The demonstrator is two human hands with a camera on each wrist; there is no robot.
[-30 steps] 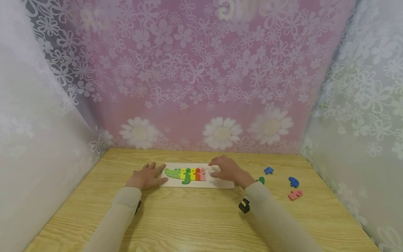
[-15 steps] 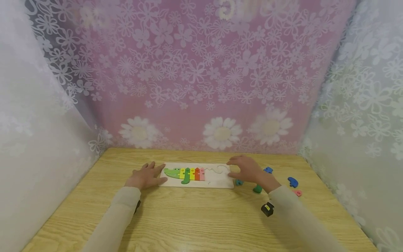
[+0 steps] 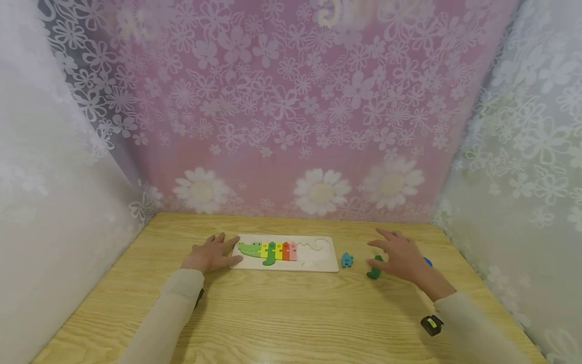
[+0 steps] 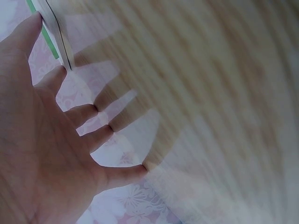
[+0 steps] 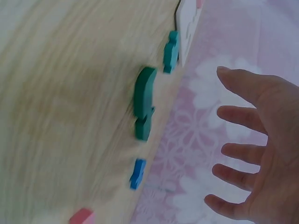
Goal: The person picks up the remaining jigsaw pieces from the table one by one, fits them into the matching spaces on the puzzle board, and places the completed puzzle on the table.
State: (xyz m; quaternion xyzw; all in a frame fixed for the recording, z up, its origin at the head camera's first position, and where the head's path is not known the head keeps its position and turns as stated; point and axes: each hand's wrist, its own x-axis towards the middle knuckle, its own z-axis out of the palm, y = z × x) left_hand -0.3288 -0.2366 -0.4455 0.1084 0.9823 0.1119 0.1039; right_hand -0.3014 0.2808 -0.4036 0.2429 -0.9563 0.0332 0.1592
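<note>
A pale wooden puzzle board [image 3: 318, 263] lies on the table, with a green crocodile head [image 3: 249, 249] and yellow, green, red and pink pieces fitted in its left part. Bare outlines show on its right part. My left hand [image 3: 210, 254] rests at the board's left end, thumb and forefinger spread on its corners. To the right, my right hand [image 3: 397, 254] hovers with spread fingers over the loose pieces, holding nothing. Under its thumb lies a dark green puzzle piece [image 3: 374, 273]. A teal puzzle piece [image 3: 347, 260] sits beside the board's right edge.
A blue curved piece [image 3: 428, 262] peeks out behind my right hand. In the right wrist view, a small blue piece [image 5: 137, 173] and a pink piece [image 5: 82, 216] lie further along the wooden table [image 3: 273, 318]. Flowered cloth [image 3: 291, 126] surrounds the table at the back and sides.
My right hand has moved right, from over the board to above the loose pieces, uncovering the teal piece and the board's right part. The left hand stays in place.
</note>
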